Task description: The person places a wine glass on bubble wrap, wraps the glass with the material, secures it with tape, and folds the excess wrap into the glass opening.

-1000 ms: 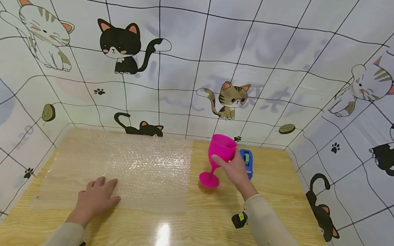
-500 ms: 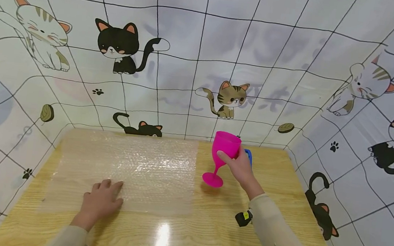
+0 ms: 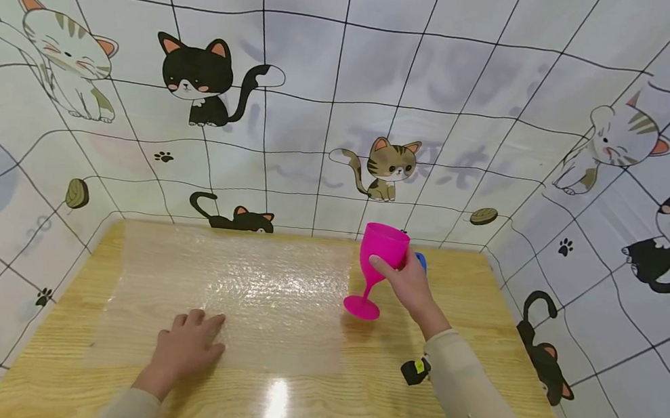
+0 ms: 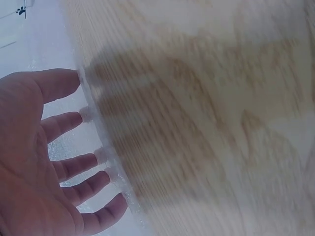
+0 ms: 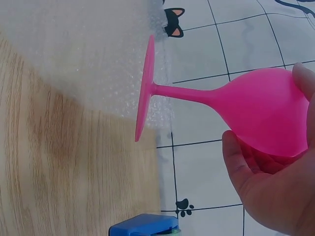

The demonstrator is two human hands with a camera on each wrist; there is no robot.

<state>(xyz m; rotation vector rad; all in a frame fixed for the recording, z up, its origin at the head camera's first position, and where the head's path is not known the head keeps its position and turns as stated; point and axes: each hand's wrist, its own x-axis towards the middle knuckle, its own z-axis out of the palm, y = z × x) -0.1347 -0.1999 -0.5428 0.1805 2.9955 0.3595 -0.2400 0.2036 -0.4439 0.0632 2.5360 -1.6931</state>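
A bright pink goblet (image 3: pixel 377 241) is gripped around its bowl by my right hand (image 3: pixel 412 289). Slightly tilted, it hangs above the table; in the right wrist view its stem and round foot (image 5: pixel 144 93) stick out free of the hand. A sheet of clear bubble wrap (image 3: pixel 276 298) lies flat on the wooden table. My left hand (image 3: pixel 188 347) rests on the sheet near its front edge, palm down. Its fingers are spread and loosely bent, and the left wrist view shows the fingertips (image 4: pixel 115 204) close to the sheet's edge.
Behind my right hand a blue tape dispenser (image 3: pixel 421 259) is mostly hidden; part of it shows in the right wrist view. A small black item with a yellow mark (image 3: pixel 415 371) sits beside the right sleeve. Cat-patterned sheeting (image 3: pixel 294 130) walls the table (image 3: pixel 450 282) at the back and sides.
My left hand and the bubble wrap have slid to the right together. The goblet moved a little right within the first half second, then stayed nearly still in my right hand.
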